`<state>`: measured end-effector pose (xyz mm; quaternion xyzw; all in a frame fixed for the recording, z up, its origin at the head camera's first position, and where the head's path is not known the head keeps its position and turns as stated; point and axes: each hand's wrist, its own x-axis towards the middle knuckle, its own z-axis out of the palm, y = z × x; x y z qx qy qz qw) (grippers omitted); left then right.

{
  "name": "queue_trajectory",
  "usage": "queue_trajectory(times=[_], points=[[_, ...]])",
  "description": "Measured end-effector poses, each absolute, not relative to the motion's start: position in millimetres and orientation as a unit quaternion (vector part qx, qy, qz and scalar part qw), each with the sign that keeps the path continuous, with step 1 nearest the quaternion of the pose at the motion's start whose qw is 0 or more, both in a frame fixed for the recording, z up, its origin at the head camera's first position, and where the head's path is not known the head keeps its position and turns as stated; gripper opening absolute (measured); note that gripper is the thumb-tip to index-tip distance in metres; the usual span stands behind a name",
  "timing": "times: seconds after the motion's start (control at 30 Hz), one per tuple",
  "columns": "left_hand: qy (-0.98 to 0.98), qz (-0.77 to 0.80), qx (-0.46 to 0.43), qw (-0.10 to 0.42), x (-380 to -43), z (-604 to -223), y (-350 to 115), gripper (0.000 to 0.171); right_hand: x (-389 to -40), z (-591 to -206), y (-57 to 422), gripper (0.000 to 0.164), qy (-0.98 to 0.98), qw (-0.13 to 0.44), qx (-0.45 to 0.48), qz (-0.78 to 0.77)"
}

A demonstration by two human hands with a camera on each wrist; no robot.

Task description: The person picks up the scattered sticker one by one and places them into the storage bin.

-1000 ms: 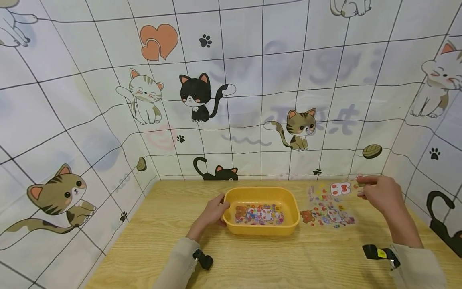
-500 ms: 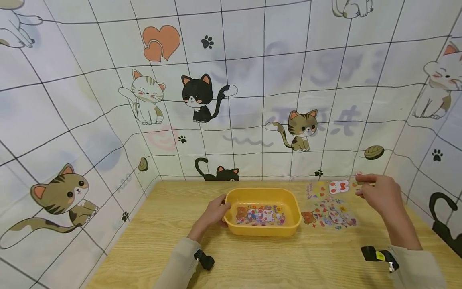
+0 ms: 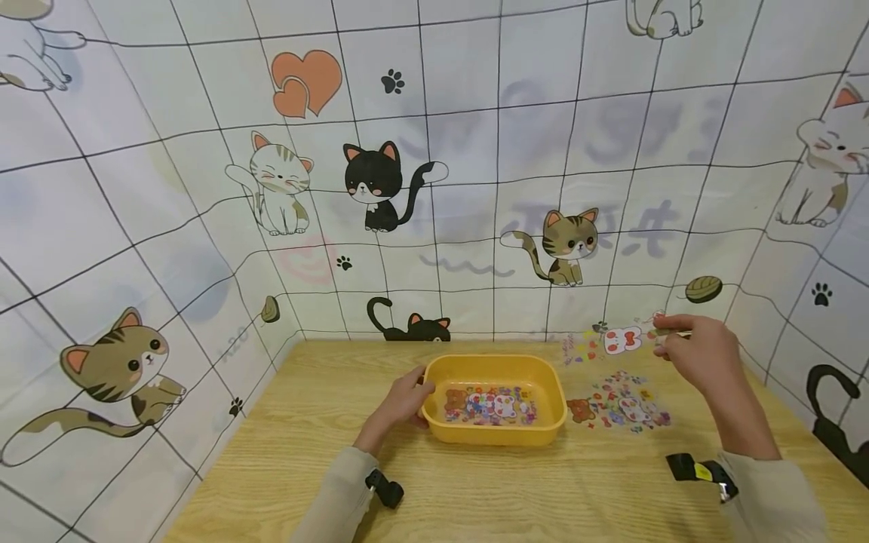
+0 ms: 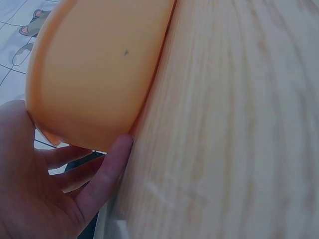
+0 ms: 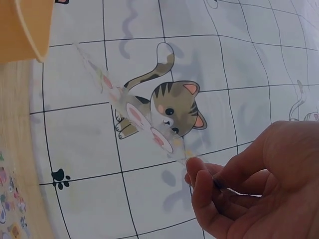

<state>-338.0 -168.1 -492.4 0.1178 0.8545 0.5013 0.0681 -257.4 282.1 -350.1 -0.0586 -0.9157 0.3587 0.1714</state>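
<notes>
In the head view my left hand (image 3: 406,396) holds the left end of a yellow plastic tray (image 3: 495,435). The left wrist view shows the thumb at its rim and the fingers against its outer wall. Inside the tray lies a colourful sticker sheet (image 3: 489,406). My right hand (image 3: 702,356) pinches the right edge of a clear sticker sheet (image 3: 621,341) with a white bunny and red bow, raised off the table behind the tray's right side. Seen from the right wrist, that clear sheet (image 5: 135,115) hangs tilted from thumb and fingertips.
Another sticker sheet or stack (image 3: 621,405) lies flat on the wooden table (image 3: 475,490) just right of the tray; how many sheets cannot be told. A white curtain-like cover (image 3: 468,151) with printed cats stands behind and on both sides.
My right hand has lifted the bunny sticker sheet slightly and shifted it left, away from the sheet below. The left hand keeps its place on the tray.
</notes>
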Motion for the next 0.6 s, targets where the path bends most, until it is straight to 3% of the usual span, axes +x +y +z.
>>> queue_trajectory(times=[0.6], points=[[0.854, 0.503, 0.116, 0.066, -335.7, -491.2, -167.2, 0.039, -264.3, -329.1, 238.0, 0.045, -0.914, 0.179, 0.01, 0.364]])
